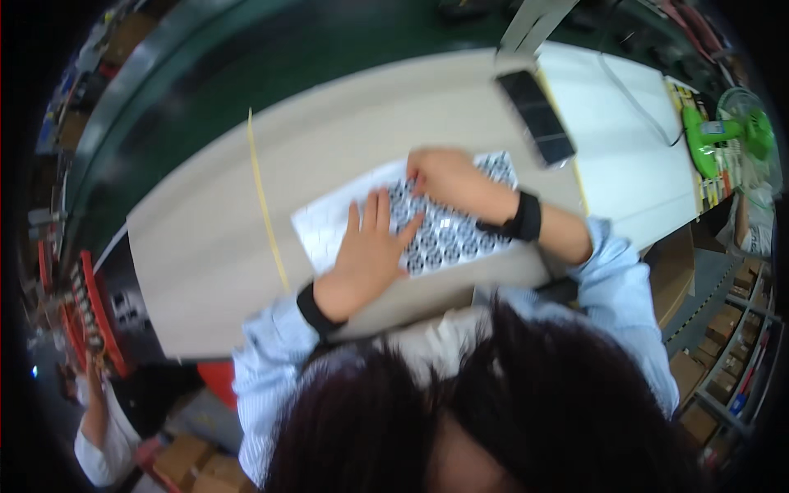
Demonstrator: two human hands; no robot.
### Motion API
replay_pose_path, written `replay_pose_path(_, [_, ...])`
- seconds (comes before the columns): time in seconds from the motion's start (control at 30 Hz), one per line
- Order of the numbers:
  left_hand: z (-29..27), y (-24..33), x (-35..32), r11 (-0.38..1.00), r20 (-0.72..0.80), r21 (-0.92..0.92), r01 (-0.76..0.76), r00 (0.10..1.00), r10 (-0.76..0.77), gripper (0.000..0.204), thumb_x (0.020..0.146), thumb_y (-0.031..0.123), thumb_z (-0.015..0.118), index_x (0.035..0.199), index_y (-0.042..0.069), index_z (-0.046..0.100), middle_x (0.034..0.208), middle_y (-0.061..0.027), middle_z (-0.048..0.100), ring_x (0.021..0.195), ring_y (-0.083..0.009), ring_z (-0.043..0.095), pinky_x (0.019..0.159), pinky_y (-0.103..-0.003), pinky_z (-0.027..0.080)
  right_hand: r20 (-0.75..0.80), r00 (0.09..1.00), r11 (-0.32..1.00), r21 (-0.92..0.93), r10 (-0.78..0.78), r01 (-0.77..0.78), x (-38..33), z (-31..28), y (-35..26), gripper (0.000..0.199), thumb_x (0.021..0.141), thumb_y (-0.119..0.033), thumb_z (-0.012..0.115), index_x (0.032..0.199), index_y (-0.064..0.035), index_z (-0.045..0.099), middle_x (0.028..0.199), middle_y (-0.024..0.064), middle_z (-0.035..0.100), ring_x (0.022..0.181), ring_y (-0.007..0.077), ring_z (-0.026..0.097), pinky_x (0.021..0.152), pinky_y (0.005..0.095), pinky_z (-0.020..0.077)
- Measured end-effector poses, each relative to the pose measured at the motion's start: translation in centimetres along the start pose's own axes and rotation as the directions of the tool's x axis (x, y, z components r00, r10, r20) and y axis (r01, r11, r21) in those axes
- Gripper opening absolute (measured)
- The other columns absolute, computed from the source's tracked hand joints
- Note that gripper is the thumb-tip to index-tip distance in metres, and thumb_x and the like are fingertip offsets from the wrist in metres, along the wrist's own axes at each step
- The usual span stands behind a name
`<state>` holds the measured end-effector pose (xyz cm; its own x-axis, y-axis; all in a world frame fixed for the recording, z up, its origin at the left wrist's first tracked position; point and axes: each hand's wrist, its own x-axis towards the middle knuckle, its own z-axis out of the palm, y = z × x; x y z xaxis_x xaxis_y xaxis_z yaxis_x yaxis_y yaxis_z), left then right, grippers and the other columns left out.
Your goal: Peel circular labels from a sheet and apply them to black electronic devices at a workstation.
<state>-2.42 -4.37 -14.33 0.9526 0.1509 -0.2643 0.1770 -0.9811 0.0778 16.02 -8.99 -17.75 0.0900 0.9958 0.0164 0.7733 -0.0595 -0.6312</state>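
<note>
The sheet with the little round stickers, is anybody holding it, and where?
Not gripped. The left hand lies flat on the sheet, pressing it onto the table. The right hand has its fingertips down on the sheet's upper part; whether they pinch something cannot be told.

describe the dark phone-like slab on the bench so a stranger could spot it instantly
Start at the long pale workbench and go to its far right end, past the white sheet of round dark parts under both hands. The flat black slab lies there at an angle; it is the only glossy, dark rectangle on the bench.
</note>
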Motion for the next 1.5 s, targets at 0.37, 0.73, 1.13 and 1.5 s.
replay_pose_path(0.37, [-0.2, 0.5, 0.1, 1.0, 0.032, -0.014, -0.022, 0.999, 0.023, 0.085, 0.061, 0.044, 0.069, 0.131, 0.015, 0.032, 0.127, -0.0377, 0.023, 0.12, -0.0479, 0.023, 0.094, -0.061, 0.019, 0.184, 0.977, 0.991, 0.058, 0.109, -0.121, 1.4, -1.1, -0.7, 0.017, 0.062, -0.018, 0.071, 0.068, -0.0043, 0.063, 0.069, 0.013, 0.061, 0.073, 0.029, 0.059, 0.063, 0.0368, 0.0454])
replay_pose_path(0.73, [-10.9, -8.4, 8.3, 0.997, -0.029, -0.033, 0.07, 0.997, -0.071, 0.051, 0.072, 0.041, 0.06, 0.11, 0.007, 0.053, 0.097, -0.0169, 0.058, 0.09, -0.0322, 0.054, 0.077, -0.039, 0.043, 0.348, 0.937, 0.806, 0.546, 0.028, -0.228, 1.2, -2.0, 2.1, 0.016, 0.068, -0.016, 0.068, 0.07, -0.0014, 0.063, 0.062, 0.0091, 0.06, 0.058, 0.0212, 0.059, 0.055, 0.0305, 0.0447])
replay_pose_path(1.13, [-8.2, -15.1, 30.4, 0.942, -0.328, -0.114, 0.315, 0.883, -0.335, 0.06, 0.064, 0.043, 0.068, 0.108, 0.004, 0.054, 0.104, -0.0173, 0.057, 0.096, -0.031, 0.055, 0.08, -0.036, 0.045, -0.223, 0.975, 0.952, 0.302, 0.022, 0.048, -1.5, -12.3, -0.4, 0.012, 0.071, -0.003, 0.062, 0.072, -0.0009, 0.051, 0.079, 0.0063, 0.051, 0.069, 0.0167, 0.053, 0.061, 0.0263, 0.0433])
replay_pose_path(1.5, [-12.7, -5.1, 14.6, 0.528, -0.434, -0.789, -0.314, 0.893, -0.117, 0.057, 0.052, 0.001, 0.074, 0.102, 0.005, 0.048, 0.093, -0.008, 0.055, 0.089, -0.019, 0.056, 0.076, -0.027, 0.045, -0.549, 0.836, 0.95, 0.261, -0.001, 0.172, -3.8, -16.7, -1.3, 0.012, 0.071, -0.006, 0.063, 0.079, -0.0016, 0.055, 0.099, 0.0082, 0.055, 0.095, 0.0171, 0.05, 0.08, 0.0247, 0.0382])
